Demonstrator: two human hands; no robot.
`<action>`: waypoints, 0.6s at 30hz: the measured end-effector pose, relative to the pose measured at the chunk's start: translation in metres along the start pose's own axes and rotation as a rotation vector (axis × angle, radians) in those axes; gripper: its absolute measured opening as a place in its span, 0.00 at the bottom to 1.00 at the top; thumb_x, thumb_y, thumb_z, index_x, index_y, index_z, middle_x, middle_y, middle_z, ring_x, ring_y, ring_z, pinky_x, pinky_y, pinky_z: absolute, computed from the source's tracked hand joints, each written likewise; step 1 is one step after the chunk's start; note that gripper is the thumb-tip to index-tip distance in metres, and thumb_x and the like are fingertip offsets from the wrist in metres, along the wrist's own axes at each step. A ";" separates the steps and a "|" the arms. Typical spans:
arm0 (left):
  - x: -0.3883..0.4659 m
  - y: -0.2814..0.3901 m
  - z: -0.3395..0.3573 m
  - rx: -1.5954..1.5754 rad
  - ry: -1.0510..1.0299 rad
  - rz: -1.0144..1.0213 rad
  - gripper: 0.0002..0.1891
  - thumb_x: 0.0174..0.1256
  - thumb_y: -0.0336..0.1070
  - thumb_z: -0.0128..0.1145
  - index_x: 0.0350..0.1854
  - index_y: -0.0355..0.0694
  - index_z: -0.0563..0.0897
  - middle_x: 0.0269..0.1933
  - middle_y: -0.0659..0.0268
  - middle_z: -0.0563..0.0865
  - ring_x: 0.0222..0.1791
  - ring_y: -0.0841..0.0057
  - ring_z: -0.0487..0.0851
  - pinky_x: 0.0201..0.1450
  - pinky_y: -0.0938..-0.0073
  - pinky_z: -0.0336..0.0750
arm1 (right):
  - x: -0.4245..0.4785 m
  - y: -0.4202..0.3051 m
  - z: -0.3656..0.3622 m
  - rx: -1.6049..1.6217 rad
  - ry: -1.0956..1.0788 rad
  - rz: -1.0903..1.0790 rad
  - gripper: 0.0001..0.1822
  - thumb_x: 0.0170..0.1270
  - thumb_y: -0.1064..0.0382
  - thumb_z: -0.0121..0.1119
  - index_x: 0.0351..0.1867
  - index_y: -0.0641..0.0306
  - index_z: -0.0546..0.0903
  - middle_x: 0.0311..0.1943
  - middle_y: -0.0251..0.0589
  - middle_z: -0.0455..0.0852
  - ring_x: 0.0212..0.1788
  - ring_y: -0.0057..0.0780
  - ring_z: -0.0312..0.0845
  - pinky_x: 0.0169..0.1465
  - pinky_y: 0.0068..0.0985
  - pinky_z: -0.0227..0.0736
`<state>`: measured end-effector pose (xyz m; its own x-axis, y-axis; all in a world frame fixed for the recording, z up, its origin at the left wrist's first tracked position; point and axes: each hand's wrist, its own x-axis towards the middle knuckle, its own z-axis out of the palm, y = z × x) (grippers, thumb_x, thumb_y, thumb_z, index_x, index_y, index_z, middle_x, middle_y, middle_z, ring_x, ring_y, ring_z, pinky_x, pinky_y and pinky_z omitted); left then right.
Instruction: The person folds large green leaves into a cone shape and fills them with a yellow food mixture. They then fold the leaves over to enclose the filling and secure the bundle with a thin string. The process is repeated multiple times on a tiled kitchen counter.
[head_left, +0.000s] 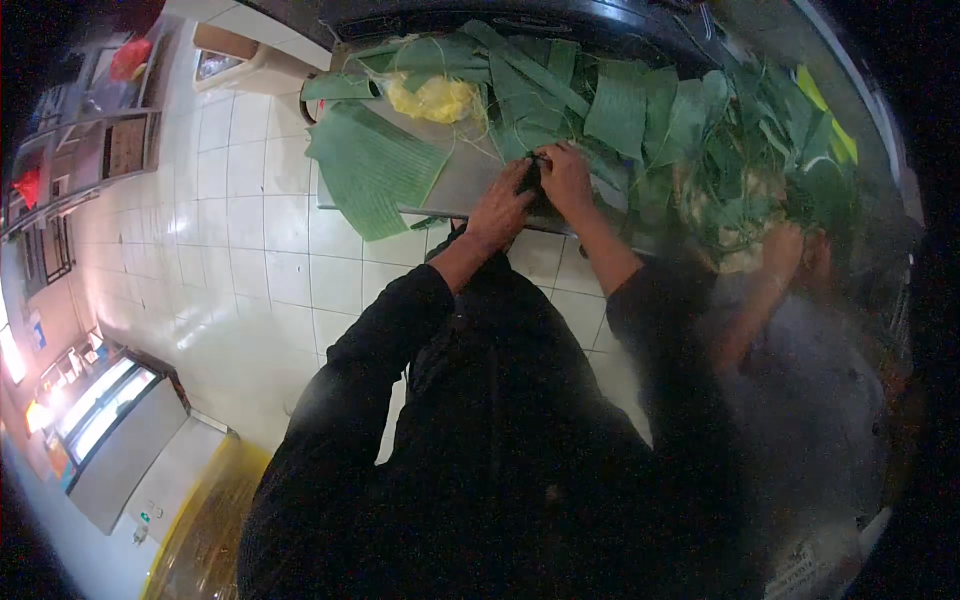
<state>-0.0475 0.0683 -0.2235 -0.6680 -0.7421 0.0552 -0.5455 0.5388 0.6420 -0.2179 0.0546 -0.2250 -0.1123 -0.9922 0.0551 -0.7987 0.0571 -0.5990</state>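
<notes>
My left hand (499, 204) and my right hand (566, 178) meet at the near edge of a metal table (469, 166). Between them they grip a small dark bundle (532, 178), mostly hidden by my fingers; whether it is leaf or something else cannot be made out. Cut pieces of banana leaf (536, 97) lie just beyond my hands. To the left, one broad banana leaf (375, 169) hangs over the table's edge. A yellow mass (435, 99), seemingly in thin plastic, rests among leaves and loose fibre strings.
At the right, a co-worker's hands (784, 251) are at a heap of leaves and strings (750, 172), blurred by the lens. A beige bin (251, 67) stands on the tiled floor (247, 180) at the left. A glass-topped chest freezer (124, 442) is at lower left.
</notes>
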 end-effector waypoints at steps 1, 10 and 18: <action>0.001 -0.002 0.002 -0.003 -0.002 0.016 0.17 0.57 0.28 0.55 0.50 0.38 0.84 0.72 0.51 0.67 0.75 0.55 0.61 0.76 0.57 0.59 | 0.000 0.000 0.000 0.027 -0.005 0.004 0.10 0.55 0.72 0.64 0.40 0.64 0.85 0.38 0.48 0.84 0.41 0.50 0.81 0.47 0.41 0.75; 0.003 -0.001 0.000 0.300 -0.104 0.143 0.22 0.60 0.31 0.53 0.59 0.37 0.77 0.72 0.53 0.67 0.77 0.58 0.59 0.80 0.55 0.49 | -0.003 -0.005 -0.006 0.013 0.009 0.002 0.09 0.56 0.71 0.64 0.40 0.64 0.85 0.39 0.48 0.84 0.43 0.49 0.80 0.48 0.41 0.75; 0.005 -0.008 -0.006 0.225 -0.219 0.174 0.23 0.59 0.31 0.54 0.59 0.37 0.75 0.73 0.53 0.67 0.77 0.59 0.58 0.80 0.55 0.46 | -0.001 0.007 0.004 0.008 0.028 -0.014 0.09 0.57 0.72 0.62 0.40 0.63 0.85 0.38 0.50 0.84 0.42 0.51 0.80 0.47 0.41 0.75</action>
<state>-0.0432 0.0581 -0.2236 -0.8398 -0.5420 -0.0319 -0.4958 0.7417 0.4518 -0.2207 0.0559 -0.2329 -0.1179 -0.9893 0.0860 -0.7954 0.0422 -0.6046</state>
